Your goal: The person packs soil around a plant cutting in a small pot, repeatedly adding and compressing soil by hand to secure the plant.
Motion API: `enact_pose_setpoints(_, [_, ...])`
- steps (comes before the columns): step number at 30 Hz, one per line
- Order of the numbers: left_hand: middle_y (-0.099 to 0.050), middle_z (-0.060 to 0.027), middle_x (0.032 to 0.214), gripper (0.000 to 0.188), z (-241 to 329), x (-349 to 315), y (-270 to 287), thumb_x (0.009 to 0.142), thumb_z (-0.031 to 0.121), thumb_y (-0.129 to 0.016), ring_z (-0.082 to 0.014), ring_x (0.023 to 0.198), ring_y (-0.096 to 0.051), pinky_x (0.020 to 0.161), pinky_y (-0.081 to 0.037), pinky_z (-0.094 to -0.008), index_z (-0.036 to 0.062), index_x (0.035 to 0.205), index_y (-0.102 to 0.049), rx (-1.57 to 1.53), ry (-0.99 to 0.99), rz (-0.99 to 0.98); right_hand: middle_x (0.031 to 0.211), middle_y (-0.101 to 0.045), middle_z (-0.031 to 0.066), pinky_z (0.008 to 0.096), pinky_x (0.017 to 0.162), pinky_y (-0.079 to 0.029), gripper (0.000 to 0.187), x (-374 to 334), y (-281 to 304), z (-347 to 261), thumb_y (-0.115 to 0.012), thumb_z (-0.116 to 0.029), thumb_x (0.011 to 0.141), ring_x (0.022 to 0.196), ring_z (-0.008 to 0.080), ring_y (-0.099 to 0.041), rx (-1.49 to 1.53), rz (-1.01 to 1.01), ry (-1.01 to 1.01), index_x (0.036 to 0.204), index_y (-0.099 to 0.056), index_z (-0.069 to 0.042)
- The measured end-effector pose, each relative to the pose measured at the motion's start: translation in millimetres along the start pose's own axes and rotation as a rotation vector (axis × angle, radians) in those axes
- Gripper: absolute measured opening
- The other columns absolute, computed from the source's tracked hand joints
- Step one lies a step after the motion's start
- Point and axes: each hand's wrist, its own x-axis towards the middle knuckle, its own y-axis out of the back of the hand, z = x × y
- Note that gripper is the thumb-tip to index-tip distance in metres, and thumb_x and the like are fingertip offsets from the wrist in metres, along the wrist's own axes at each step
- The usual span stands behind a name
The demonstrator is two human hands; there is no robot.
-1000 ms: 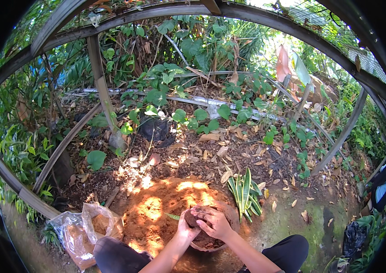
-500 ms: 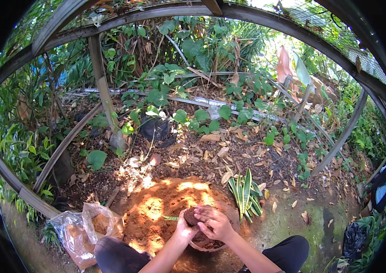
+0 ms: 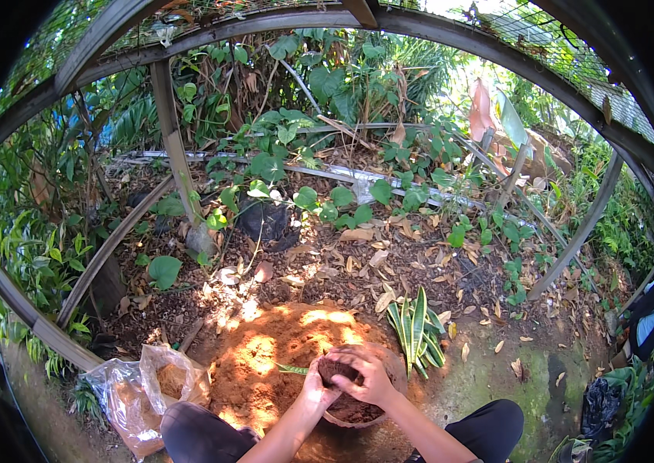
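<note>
My left hand (image 3: 316, 391) and my right hand (image 3: 364, 373) are closed around a dark brown clump of soil (image 3: 338, 368). They hold it above the near left part of a round pot (image 3: 393, 370). Dark soil (image 3: 354, 410) shows inside the pot. My left palm supports the clump from the left, and my right fingers curl over its top and right side. Just left of my hands, a green leaf piece (image 3: 291, 370) lies on a mound of orange-brown earth (image 3: 254, 347). Several yellow-edged snake plant leaves (image 3: 417, 328) lie right of the pot.
A clear plastic bag (image 3: 130, 393) holding brown material stands beside my left knee. Dry leaves (image 3: 365, 255) litter the ground beyond the mound. Wooden posts (image 3: 174, 139) and a curved frame surround the spot. A black plastic bag (image 3: 601, 405) lies at the far right.
My right hand has shifted slightly and now wraps over the soil clump. The clump shows more clearly between both hands. The pot and leaves have stayed put.
</note>
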Motion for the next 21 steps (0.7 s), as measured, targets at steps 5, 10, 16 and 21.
enact_pose_setpoints(5, [-0.057,-0.015,0.12,0.054,-16.8,-20.6,-29.3,0.091,0.052,-0.046,-0.0278,0.108,-0.058,0.092,-0.05,-0.0403,0.004,0.112,-0.055,0.074,-0.077,-0.048,0.109,-0.064,0.0131,0.0347,0.094,-0.046,0.033,5.2,-2.9,4.2,-0.075,-0.017,0.08,0.103,0.0252,-0.061,0.149,0.164,-0.156,0.107,-0.064,0.0])
enact_pose_setpoints(10, [-0.066,-0.0003,0.104,0.028,-31.8,-17.6,-30.4,0.09,0.039,-0.056,-0.0203,0.096,-0.063,0.086,-0.051,-0.0386,0.0182,0.108,-0.058,0.243,-0.422,0.147,0.113,-0.062,0.0095,0.0309,0.094,-0.045,0.035,-5.9,-22.0,3.0,-0.072,-0.012,0.086,0.105,0.0157,-0.057,0.667,0.318,-0.699,0.115,-0.06,0.002])
enact_pose_setpoints(16, [-0.068,-0.0069,0.093,0.032,-3.2,-4.8,-14.2,0.087,0.04,-0.055,-0.0263,0.087,-0.065,0.083,-0.054,-0.041,0.0104,0.095,-0.064,0.042,-0.305,0.046,0.116,-0.06,0.0168,0.0351,0.101,-0.04,0.04,-10.4,-26.0,-2.4,-0.057,-0.022,0.094,0.112,0.0277,-0.056,0.154,0.268,-0.221,0.122,-0.055,0.005])
enact_pose_setpoints(21, [-0.068,-0.0076,0.092,0.039,-1.8,-7.7,-13.2,0.088,0.045,-0.049,-0.0258,0.089,-0.064,0.085,-0.053,-0.0428,0.0088,0.095,-0.063,0.192,-0.22,-0.012,0.106,-0.064,0.0187,0.0356,0.094,-0.046,0.028,-13.1,-13.9,-15.1,-0.054,-0.016,0.095,0.105,0.0284,-0.062,0.141,0.222,-0.261,0.114,-0.06,0.004])
